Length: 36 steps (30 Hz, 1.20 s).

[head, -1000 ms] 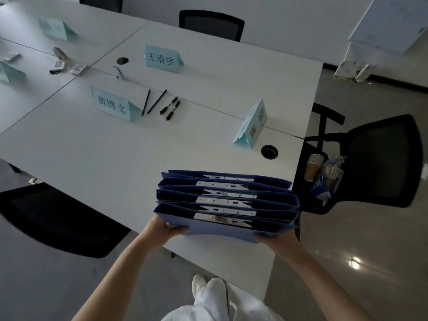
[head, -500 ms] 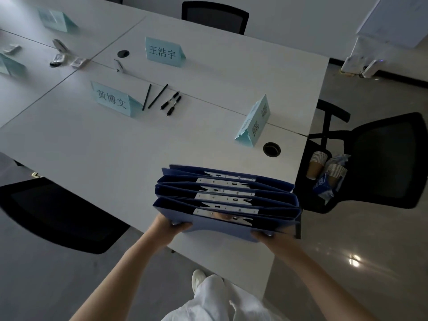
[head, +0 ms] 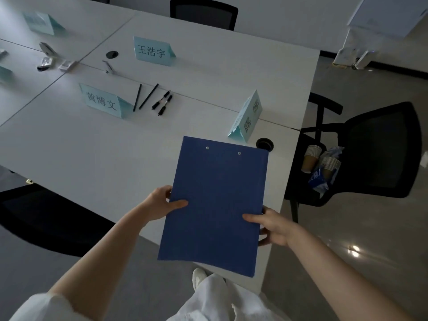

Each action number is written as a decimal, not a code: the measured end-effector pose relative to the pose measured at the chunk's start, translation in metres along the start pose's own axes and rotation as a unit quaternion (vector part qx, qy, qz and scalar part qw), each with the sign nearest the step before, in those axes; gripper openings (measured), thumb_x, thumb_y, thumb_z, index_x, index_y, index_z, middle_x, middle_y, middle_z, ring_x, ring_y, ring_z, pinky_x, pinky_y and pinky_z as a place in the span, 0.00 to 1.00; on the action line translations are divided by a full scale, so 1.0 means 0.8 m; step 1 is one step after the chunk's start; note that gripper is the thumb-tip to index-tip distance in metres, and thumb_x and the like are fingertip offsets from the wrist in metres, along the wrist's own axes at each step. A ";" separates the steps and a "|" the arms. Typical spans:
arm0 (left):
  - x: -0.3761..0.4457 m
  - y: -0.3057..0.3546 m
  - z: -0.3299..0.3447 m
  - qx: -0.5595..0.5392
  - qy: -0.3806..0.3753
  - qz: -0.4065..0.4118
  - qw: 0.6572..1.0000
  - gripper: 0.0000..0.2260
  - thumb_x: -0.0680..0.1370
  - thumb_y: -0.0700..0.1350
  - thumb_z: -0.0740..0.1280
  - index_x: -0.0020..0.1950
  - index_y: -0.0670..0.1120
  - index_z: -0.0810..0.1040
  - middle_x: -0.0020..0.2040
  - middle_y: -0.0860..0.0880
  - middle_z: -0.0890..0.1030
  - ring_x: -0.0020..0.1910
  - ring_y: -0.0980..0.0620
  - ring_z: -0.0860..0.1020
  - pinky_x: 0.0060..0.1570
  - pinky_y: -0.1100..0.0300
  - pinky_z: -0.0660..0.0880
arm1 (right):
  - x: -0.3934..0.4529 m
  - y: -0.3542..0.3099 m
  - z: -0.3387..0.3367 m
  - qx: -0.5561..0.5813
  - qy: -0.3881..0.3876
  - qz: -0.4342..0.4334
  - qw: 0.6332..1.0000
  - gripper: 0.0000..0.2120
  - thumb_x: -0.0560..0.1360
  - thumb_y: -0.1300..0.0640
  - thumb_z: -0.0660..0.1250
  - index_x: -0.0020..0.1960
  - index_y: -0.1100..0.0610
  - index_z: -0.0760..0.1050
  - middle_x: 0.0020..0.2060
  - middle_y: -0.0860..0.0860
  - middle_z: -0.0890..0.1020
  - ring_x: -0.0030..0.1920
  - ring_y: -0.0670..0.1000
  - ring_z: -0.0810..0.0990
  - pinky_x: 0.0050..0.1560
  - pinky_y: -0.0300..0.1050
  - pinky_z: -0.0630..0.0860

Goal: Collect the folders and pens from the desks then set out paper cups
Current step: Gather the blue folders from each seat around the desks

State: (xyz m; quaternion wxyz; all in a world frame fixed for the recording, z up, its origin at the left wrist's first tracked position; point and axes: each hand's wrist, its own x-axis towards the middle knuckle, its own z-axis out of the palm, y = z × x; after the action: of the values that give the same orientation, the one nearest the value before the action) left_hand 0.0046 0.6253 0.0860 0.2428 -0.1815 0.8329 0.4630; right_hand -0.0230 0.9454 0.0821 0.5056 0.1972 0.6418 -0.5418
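In the head view, the blue folders are held flat-face-up over the near right corner of the white desk, their near edge overhanging the desk's edge. The left edge is gripped by the left hand, the right edge by the right hand, thumbs on top. Four pens lie farther in, between name cards. Paper cups are seen on the chair to the right, just beside the desk's edge

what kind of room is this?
Most likely a meeting room. White desks are pushed together, with folded name cards at the seats, mesh office chairs around them and pens laid out. Paper cups wait on a chair.
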 end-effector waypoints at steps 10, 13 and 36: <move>0.042 -0.009 0.057 -0.114 -0.010 -0.133 0.984 0.16 0.76 0.43 0.72 0.62 0.41 0.77 0.55 0.45 0.82 0.49 0.46 0.82 0.52 0.51 0.79 | 0.035 0.024 0.001 0.100 0.045 0.099 0.989 0.25 0.70 0.59 0.75 0.64 0.55 0.71 0.58 0.57 0.77 0.53 0.61 0.77 0.44 0.60 0.78; 0.047 -0.010 0.068 -0.154 -0.003 -0.152 0.976 0.15 0.76 0.41 0.72 0.61 0.42 0.77 0.52 0.46 0.82 0.46 0.48 0.82 0.48 0.53 0.79 | 0.044 0.027 0.003 0.114 0.065 0.104 0.986 0.23 0.71 0.60 0.74 0.64 0.57 0.72 0.57 0.58 0.78 0.54 0.61 0.78 0.44 0.59 0.79; 0.013 -0.013 0.064 -0.046 0.048 -0.158 0.985 0.23 0.78 0.41 0.67 0.73 0.44 0.69 0.71 0.46 0.71 0.64 0.45 0.74 0.58 0.56 0.71 | 0.011 0.018 0.015 -0.082 0.240 -0.072 0.965 0.01 0.75 0.62 0.62 0.46 0.60 0.70 0.39 0.52 0.76 0.41 0.52 0.75 0.44 0.45 0.71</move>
State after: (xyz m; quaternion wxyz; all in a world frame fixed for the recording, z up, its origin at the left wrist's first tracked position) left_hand 0.0140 0.6630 0.0500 0.2641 -0.3436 0.7823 0.4474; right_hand -0.0098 0.9366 0.0685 0.3105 0.2332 0.7990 -0.4590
